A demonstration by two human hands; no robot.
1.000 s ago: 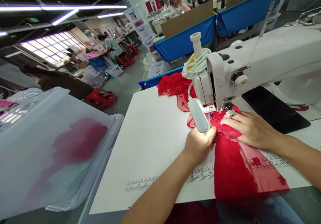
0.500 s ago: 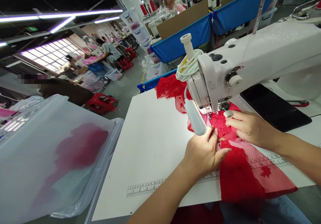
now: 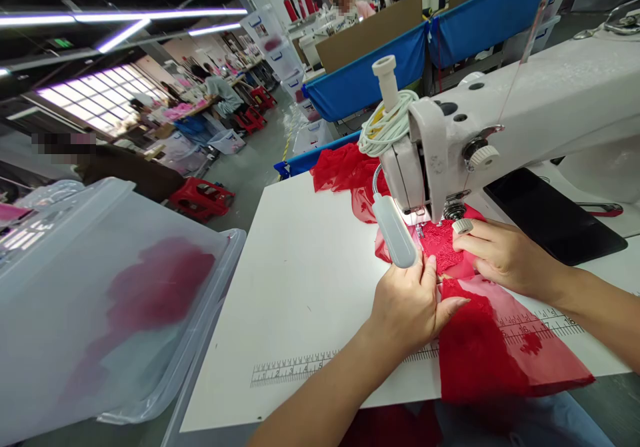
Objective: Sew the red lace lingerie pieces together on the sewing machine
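Observation:
A white sewing machine (image 3: 500,120) stands on a white table (image 3: 310,280). Red lace fabric (image 3: 480,347) runs under its needle and hangs off the near edge. My left hand (image 3: 413,303) lies on the fabric's left edge just below the machine's small lamp (image 3: 395,233), fingers flat and pressed down. My right hand (image 3: 500,253) rests on the lace right of the needle, fingers stretched toward the presser foot. More red fabric (image 3: 345,170) is bunched behind the machine.
A translucent plastic bin (image 3: 100,300) with red cloth inside sits at the left. A printed ruler (image 3: 300,369) runs along the table's near edge. A black panel (image 3: 555,217) lies right of the machine. Other people work at distant tables; red stools stand in the aisle.
My left hand has slid down from beside the lamp and flattened on the fabric edge. The lace has shifted, and the right hand stays by the needle.

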